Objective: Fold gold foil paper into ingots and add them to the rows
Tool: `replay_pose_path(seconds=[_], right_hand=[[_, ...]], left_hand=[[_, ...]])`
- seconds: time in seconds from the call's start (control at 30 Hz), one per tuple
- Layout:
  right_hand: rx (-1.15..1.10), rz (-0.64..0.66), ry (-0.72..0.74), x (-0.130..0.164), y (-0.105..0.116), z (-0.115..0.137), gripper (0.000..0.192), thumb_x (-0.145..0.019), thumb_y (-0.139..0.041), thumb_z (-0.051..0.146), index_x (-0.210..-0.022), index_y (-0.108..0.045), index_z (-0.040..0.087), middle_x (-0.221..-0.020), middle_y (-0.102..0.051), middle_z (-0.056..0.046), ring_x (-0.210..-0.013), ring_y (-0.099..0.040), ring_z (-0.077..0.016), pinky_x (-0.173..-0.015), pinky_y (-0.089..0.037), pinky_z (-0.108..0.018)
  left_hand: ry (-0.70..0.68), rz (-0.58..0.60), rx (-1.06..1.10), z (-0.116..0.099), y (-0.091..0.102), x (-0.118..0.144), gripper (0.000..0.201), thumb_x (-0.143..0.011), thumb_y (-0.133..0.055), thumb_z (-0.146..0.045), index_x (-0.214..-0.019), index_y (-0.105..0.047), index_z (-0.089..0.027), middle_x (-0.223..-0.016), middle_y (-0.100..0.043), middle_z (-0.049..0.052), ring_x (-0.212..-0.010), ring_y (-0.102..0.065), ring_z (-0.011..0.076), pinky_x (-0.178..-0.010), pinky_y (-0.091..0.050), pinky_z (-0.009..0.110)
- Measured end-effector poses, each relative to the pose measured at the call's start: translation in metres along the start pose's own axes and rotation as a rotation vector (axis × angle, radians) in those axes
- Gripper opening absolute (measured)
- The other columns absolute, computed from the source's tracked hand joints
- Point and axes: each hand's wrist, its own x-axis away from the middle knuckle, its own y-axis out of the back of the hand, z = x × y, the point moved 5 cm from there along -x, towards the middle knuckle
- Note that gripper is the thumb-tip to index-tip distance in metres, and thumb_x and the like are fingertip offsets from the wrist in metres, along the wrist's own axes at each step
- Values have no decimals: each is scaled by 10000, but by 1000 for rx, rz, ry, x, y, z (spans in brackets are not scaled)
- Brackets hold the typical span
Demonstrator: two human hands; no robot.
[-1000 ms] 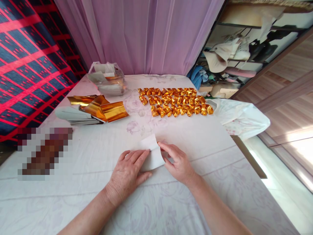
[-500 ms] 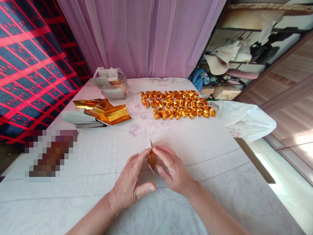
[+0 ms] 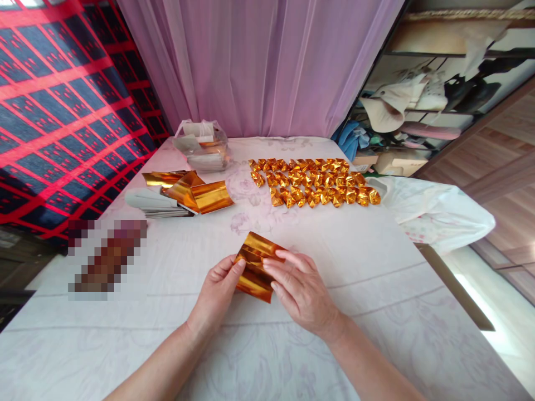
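Observation:
A sheet of shiny gold foil paper (image 3: 256, 245) lies tilted between my two hands, its gold face up and a crease across its middle. My left hand (image 3: 219, 287) pinches its left edge, thumb on the gold face and fingers partly hidden beneath. Over the sheet's right side, my right hand (image 3: 307, 292) rests with fingers apart and stretched, the tips touching the foil. Beyond the hands, folded gold foil pieces (image 3: 315, 179) sit in 3 rows. To the left lie loose gold foil sheets (image 3: 213, 196) beside a fanned stack of pale-backed paper (image 3: 156, 203).
A clear plastic bag (image 3: 203, 147) of paper stands at the table's back left. A blurred-out item (image 3: 108, 256) lies on the left of the patterned tablecloth (image 3: 188, 236). Beyond the right edge are a white plastic bag (image 3: 451, 209) and a shelf with shoes and hats (image 3: 384, 111).
The foil paper, bent and seen nearly edge-on before, now lies opened out with its gold face up. My left thumb has moved onto it, and my right fingers have spread across its face.

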Motion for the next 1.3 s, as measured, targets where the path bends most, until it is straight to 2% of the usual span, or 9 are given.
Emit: replay_pose_path(seconds=[0.13,0.23,0.43,0.6,0.7,0.8,0.9,1.0,1.3], right_hand=[[-146,-139,-380,10,3,-26,273,-930,-561,267,-1200,-568,225,-1129,-706,-99,-1027,-670,-227,-839,-564,-384],[-429,-75,-590,15,-7,-33,305,-933,-541,341,-1208,-514,214,-1051,-722,-91,-858,-709,-190,-661,-572,-293],[-584,-68,-635,13,-11,-21,400,-925,-523,331,-1305,-456,225,-1065,-729,-74,-888,-700,-172,-727,-558,-278],[-459,-100,-684,15,-14,-29,448,-884,-543,302,-1316,-465,214,-748,-674,32,-619,-616,-122,-633,-508,-242],[-342,-15,-775,20,-13,-46,446,-853,-508,265,-1293,-490,196,-678,-634,49,-586,-595,-129,-599,-474,-243],[-171,151,-822,25,-10,-62,503,-811,-499,217,-1313,-488,202,-734,-674,36,-614,-615,-142,-629,-462,-258],[-5,231,-790,27,-6,-69,563,-799,-508,191,-1359,-466,226,-753,-693,35,-605,-614,-153,-616,-441,-271],[60,216,-675,25,-6,-70,561,-809,-503,180,-1364,-463,249,-741,-692,35,-612,-624,-167,-602,-439,-280],[42,91,-531,25,10,-70,409,-784,-485,131,-1173,-572,219,-1036,-655,-62,-800,-657,-178,-769,-536,-331]], left_hand=[[-13,-104,66,0,7,-2,343,-694,-818,-474,-830,-727,-173,-784,-748,13,-694,-672,148,-668,-513,232],[10,-125,89,1,8,-3,361,-680,-828,-476,-846,-727,-171,-796,-749,18,-731,-686,161,-700,-518,241],[52,-142,119,2,5,-2,394,-658,-836,-483,-861,-710,-170,-858,-759,37,-781,-708,199,-732,-541,285],[97,-89,50,8,3,0,470,-678,-804,-528,-964,-708,-169,-953,-762,80,-891,-715,251,-740,-560,312],[-48,-84,-163,4,10,-2,543,-773,-713,-546,-1194,-642,-210,-1211,-696,101,-1094,-665,264,-875,-547,353],[-342,-36,-602,-9,14,-2,488,-855,-643,-466,-1291,-581,-255,-1416,-558,95,-1281,-546,262,-1035,-469,417],[-543,255,-1028,-7,2,2,420,-885,-621,-398,-1284,-596,-271,-1428,-553,93,-1358,-467,274,-1133,-356,501],[-610,460,-1340,6,-8,6,542,-840,-680,-423,-1343,-557,-261,-1473,-507,111,-1404,-400,314,-1160,-266,584],[-663,376,-1543,13,-16,4,413,-877,-640,-388,-1257,-619,-227,-1406,-574,106,-1337,-468,334,-1140,-269,608]])
